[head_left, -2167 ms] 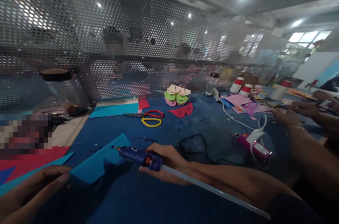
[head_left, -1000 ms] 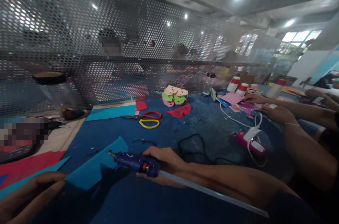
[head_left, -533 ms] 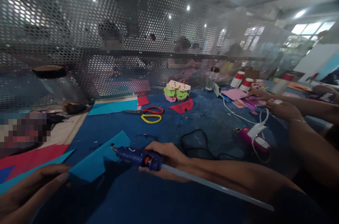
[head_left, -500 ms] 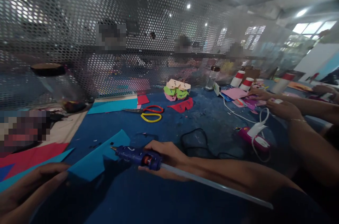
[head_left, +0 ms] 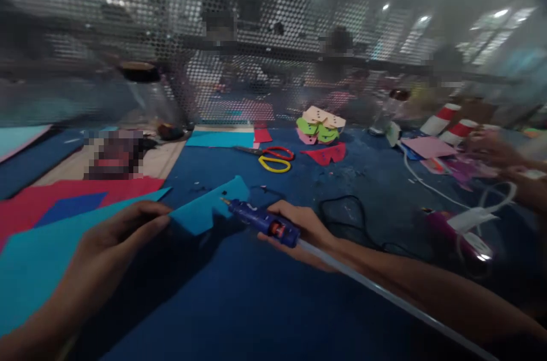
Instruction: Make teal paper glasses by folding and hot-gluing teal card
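My left hand (head_left: pixel 115 241) pinches one end of a cut piece of blue paper (head_left: pixel 200 210), which is held tilted above the table. In my right hand (head_left: pixel 305 230) is a dark blue glue gun (head_left: pixel 260 221), lying on its side with a long clear glue stick (head_left: pixel 384 292) running out of its back. The gun's nozzle points left and sits at the paper's face, beside a small dark spot; whether it touches cannot be made out. Scissors (head_left: pixel 273 159) with red and yellow handles lie beyond the paper.
Stacked paper shapes (head_left: pixel 320 124) and a red paper cutout (head_left: pixel 327 153) are at the back. Red and blue sheets (head_left: pixel 25 258) lie left. A black cord (head_left: pixel 363 218), a purple glue gun (head_left: pixel 461 233), white cable and red-and-white cups (head_left: pixel 440 119) are right, near another person's hand (head_left: pixel 496 144).
The view has swung left and down, so things appear shifted right and upward. My hands keep the same hold, with the nozzle still at the blue paper.
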A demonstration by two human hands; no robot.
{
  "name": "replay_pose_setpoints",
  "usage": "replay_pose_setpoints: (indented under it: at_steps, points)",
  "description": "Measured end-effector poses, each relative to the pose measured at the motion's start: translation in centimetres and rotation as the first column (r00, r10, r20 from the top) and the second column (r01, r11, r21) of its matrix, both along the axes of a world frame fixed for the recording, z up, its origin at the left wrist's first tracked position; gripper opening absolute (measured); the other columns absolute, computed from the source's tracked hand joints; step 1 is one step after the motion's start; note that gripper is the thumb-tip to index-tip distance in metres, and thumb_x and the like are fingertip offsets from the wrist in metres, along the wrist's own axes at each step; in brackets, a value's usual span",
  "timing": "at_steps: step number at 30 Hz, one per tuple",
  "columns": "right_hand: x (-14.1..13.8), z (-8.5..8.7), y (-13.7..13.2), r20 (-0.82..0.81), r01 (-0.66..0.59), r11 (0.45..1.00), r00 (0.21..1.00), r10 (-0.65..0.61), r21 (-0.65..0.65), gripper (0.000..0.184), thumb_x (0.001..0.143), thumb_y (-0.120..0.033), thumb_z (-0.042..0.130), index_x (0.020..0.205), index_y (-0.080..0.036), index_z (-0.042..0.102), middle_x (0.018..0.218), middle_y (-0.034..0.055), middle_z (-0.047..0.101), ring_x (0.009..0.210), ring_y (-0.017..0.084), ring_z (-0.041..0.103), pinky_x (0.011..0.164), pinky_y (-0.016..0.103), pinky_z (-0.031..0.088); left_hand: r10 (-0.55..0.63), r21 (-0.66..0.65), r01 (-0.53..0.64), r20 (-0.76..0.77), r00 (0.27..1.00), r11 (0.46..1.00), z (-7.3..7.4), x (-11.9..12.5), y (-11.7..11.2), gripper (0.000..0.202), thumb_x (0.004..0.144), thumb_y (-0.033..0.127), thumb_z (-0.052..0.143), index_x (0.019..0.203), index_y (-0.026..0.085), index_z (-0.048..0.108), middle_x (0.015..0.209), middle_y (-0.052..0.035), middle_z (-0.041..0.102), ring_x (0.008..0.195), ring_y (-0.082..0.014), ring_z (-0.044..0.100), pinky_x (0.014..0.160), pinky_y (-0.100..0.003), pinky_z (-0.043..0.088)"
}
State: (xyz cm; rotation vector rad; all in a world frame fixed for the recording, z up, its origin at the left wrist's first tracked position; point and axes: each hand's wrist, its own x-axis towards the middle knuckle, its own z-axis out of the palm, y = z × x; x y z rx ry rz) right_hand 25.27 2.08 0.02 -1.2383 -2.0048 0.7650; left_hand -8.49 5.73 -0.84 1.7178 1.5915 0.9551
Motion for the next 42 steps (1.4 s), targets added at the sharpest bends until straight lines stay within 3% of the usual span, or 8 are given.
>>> replay_pose_setpoints:
  at_steps: [4,8,14,19,26,42]
  points:
    - [-0.1,1.3,-0.3,0.042,0.047,0.998,0.998,-0.046,-0.028,0.022,0.089,-0.039,0.071,0.101,-0.021,0.065,0.080,-0.0014,0.069,0.062,0.012,0.060,0.060,0.023,0.043,-0.004,0.021,0.001,0.175,0.985,1.000,1.0,1.4,-0.8,0.026,0.084,0.053,0.072,0.091,0.027,0.070,0.089,0.0003,0.068,0.084,-0.0216,0.060,0.074,-0.030,0.046]
    - [-0.1,1.9,-0.5,0.009,0.049,0.997,0.999,-0.049,-0.061,0.022,0.090,-0.041,0.068,0.099,-0.021,0.063,0.073,-0.0026,0.065,0.059,0.012,0.057,0.057,0.024,0.043,-0.019,-0.007,0.021,0.225,0.974,1.000,1.3,1.7,-0.9,0.028,0.086,0.049,0.074,0.092,0.022,0.069,0.089,-0.0013,0.066,0.083,-0.0186,0.059,0.073,-0.027,0.046]
    - [-0.2,2.1,-0.6,0.023,0.113,0.988,0.994,-0.111,-0.101,0.027,0.092,-0.046,0.066,0.101,-0.021,0.062,0.073,-0.0007,0.064,0.061,0.014,0.058,0.055,0.024,0.044,-0.054,0.006,0.054,0.234,0.971,0.999,1.2,1.5,-0.8,0.025,0.089,0.046,0.073,0.094,0.022,0.069,0.089,-0.0007,0.065,0.083,-0.0172,0.059,0.073,-0.027,0.045]
    - [-0.1,1.9,-0.5,0.019,0.091,0.988,0.996,-0.089,-0.122,0.022,0.091,-0.041,0.067,0.100,-0.022,0.062,0.074,-0.0014,0.064,0.062,0.014,0.058,0.055,0.024,0.043,-0.060,-0.001,0.062,0.234,0.970,0.998,1.3,1.6,-0.8,0.023,0.090,0.045,0.072,0.095,0.022,0.069,0.089,-0.0006,0.066,0.084,-0.0177,0.060,0.074,-0.027,0.045]
    - [-0.2,1.7,-0.4,0.064,0.096,0.994,0.994,-0.093,-0.046,0.023,0.089,-0.043,0.068,0.097,-0.022,0.063,0.070,-0.0024,0.063,0.059,0.014,0.058,0.058,0.026,0.044,-0.048,0.001,0.049,0.231,0.972,0.999,1.2,1.5,-0.9,0.025,0.088,0.046,0.073,0.094,0.023,0.070,0.088,-0.0010,0.068,0.082,-0.0185,0.062,0.073,-0.027,0.047]
    - [-0.1,1.3,-0.3,0.068,0.088,0.995,0.994,-0.085,-0.051,0.019,0.090,-0.040,0.067,0.098,-0.022,0.063,0.075,-0.0015,0.067,0.063,0.015,0.061,0.058,0.025,0.044,-0.057,0.019,0.054,0.200,0.978,0.998,1.5,1.6,-0.9,0.023,0.087,0.047,0.072,0.091,0.024,0.070,0.088,-0.0005,0.068,0.082,-0.0193,0.061,0.070,-0.028,0.046]
